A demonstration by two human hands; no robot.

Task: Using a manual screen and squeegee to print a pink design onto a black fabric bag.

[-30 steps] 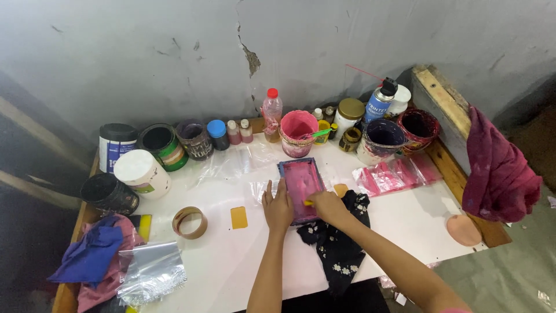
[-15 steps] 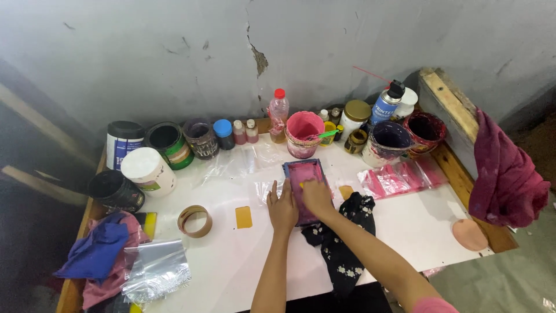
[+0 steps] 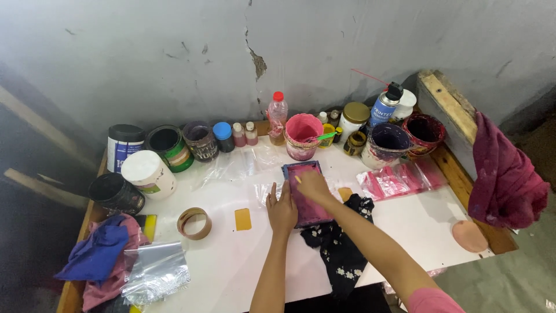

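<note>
Two hands [image 3: 282,210] [image 3: 313,184] press a pink-coated frame [image 3: 305,194]; bucket [image 3: 303,134] seemingly holds pink paint.

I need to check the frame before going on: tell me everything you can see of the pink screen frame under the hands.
The screen frame is a small rectangle with a dark blue border and a mesh panel stained pink. It lies flat on the white table, near the middle, slightly turned, its far end toward the pink tub. The right hand presses on its mesh; the left hand rests against its left edge. Its near end touches the black flowered cloth.
</note>
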